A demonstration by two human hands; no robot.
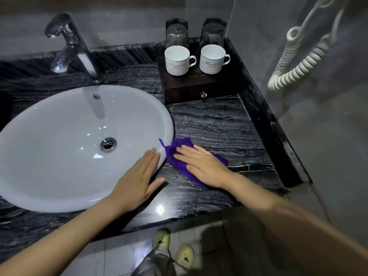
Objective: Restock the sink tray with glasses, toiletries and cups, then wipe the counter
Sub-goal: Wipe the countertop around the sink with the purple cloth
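Note:
A purple cloth (180, 167) lies on the dark marble counter (215, 124) just right of the white sink (59, 148). My right hand (203, 166) presses flat on the cloth with straight fingers. My left hand (139, 176) rests flat on the sink's right rim, fingers straight, holding nothing. At the back right stands a dark wooden tray box (191, 90) with a small drawer knob (203, 94). On it are two white cups (177, 60) (212, 59) and, behind them, two upturned glasses (177, 32) (213, 31).
A chrome tap (73, 46) rises behind the sink. A coiled white cord (298, 64) hangs on the wall at the right. A raised marble lip (268, 124) borders the counter's right side. Water drops glint on the counter near the front edge.

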